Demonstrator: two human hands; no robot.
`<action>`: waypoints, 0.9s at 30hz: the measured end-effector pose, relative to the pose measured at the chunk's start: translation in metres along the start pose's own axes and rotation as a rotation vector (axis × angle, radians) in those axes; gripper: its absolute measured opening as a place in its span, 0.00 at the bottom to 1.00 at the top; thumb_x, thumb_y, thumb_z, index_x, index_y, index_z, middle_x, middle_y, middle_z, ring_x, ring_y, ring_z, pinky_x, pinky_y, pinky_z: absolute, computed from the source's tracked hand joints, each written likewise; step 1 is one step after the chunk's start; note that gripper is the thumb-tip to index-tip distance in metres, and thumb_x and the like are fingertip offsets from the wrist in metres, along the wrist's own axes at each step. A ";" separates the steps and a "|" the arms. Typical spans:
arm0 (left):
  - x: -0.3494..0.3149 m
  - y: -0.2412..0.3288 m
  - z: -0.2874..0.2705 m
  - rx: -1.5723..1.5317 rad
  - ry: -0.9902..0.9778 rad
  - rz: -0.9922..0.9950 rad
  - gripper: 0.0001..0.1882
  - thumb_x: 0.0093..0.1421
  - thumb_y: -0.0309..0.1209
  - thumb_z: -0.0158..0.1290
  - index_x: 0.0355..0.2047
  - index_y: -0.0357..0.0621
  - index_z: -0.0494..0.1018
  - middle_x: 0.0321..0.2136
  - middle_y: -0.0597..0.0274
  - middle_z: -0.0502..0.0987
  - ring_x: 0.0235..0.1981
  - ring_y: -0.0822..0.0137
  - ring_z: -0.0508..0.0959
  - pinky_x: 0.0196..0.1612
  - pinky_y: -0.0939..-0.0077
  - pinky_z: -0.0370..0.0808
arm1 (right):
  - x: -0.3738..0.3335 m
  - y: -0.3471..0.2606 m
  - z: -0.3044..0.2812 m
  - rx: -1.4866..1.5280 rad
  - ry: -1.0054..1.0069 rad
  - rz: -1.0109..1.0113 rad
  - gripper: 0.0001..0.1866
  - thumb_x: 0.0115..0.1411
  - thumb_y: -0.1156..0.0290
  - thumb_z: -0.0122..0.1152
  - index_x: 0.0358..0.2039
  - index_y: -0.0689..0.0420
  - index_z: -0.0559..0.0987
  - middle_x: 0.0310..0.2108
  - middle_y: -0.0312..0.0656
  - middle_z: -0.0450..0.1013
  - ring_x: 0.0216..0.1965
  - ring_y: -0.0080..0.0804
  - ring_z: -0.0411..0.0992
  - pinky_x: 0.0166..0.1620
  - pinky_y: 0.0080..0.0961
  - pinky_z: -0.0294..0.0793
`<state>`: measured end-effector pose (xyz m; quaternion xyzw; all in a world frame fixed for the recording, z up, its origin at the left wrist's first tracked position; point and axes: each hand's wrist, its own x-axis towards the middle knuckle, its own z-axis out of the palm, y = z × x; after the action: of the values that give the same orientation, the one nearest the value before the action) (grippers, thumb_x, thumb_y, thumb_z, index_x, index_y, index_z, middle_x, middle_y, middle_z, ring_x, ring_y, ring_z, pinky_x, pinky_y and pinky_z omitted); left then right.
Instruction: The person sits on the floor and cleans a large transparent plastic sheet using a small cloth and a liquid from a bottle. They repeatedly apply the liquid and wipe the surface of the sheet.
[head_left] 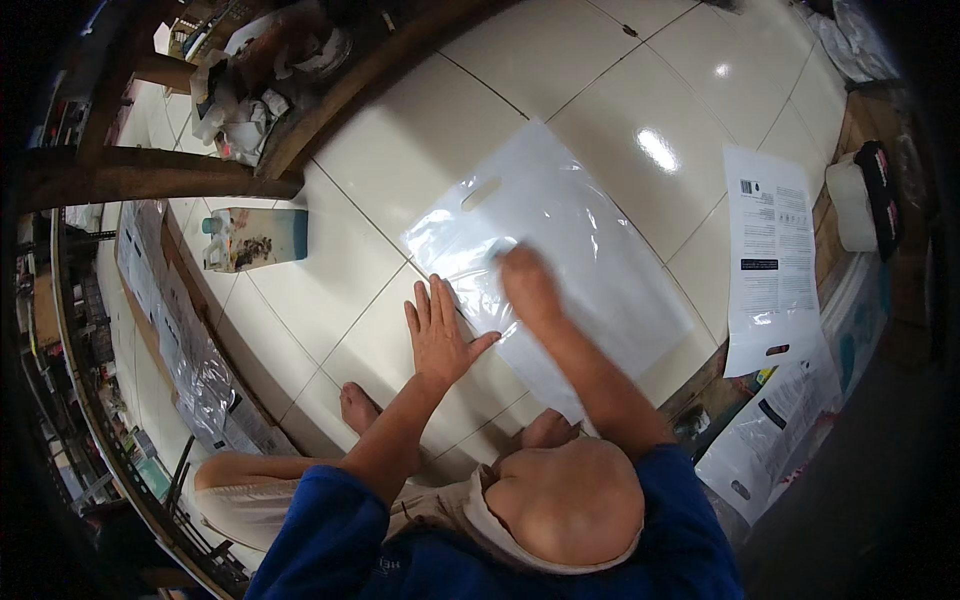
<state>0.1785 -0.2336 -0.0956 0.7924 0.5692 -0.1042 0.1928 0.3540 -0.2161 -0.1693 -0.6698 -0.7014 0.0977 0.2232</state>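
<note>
A white plastic bag [610, 300] with a cut-out handle hole lies flat and slightly tilted on the tiled floor before me. Its surface is glossy, with small creases catching the light. My left hand [438, 335] rests flat, palm down, with thumb and fingers spread over the bag's left edge and the floor beside it. My right hand [530, 285] is closed above the left part of the bag, blurred by motion. Something small and bluish shows at its fingertips, too smeared to name.
Printed white bags lie at the right, one upper bag [770, 270] and one lower bag [770, 430]. A stained plastic jug [262, 240] lies left. Farther left are more printed bags [190, 350]. A wooden beam [350, 85] crosses the upper left; a black-and-white object [855, 205] stands far right.
</note>
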 end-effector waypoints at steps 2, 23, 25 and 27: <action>0.001 0.005 -0.005 0.030 -0.037 -0.005 0.67 0.49 0.67 0.56 0.69 0.29 0.37 0.70 0.41 0.40 0.72 0.42 0.38 0.70 0.42 0.39 | 0.032 0.073 -0.016 -0.146 0.040 0.142 0.08 0.55 0.76 0.56 0.36 0.59 0.78 0.31 0.49 0.72 0.37 0.44 0.72 0.41 0.41 0.73; -0.003 -0.005 -0.006 0.070 -0.004 0.072 0.66 0.48 0.69 0.56 0.67 0.24 0.43 0.69 0.34 0.42 0.71 0.37 0.41 0.68 0.38 0.44 | 0.039 0.105 -0.095 0.093 0.039 0.442 0.06 0.55 0.77 0.57 0.35 0.60 0.77 0.35 0.53 0.73 0.42 0.50 0.72 0.47 0.41 0.72; -0.003 -0.005 -0.005 0.059 0.001 0.082 0.66 0.47 0.68 0.57 0.67 0.24 0.43 0.69 0.34 0.42 0.71 0.37 0.41 0.68 0.38 0.45 | 0.042 0.113 -0.103 0.142 0.038 0.404 0.07 0.54 0.77 0.59 0.35 0.60 0.77 0.35 0.54 0.73 0.42 0.51 0.71 0.47 0.43 0.71; -0.001 -0.008 -0.006 0.064 -0.002 0.097 0.67 0.47 0.68 0.57 0.67 0.25 0.44 0.69 0.34 0.42 0.71 0.37 0.41 0.68 0.38 0.45 | 0.029 0.099 -0.088 0.195 0.052 0.247 0.08 0.54 0.77 0.59 0.36 0.61 0.78 0.37 0.54 0.73 0.44 0.51 0.71 0.49 0.44 0.71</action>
<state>0.1703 -0.2295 -0.0914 0.8247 0.5263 -0.1138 0.1729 0.4824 -0.1935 -0.1294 -0.7284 -0.5950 0.1745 0.2916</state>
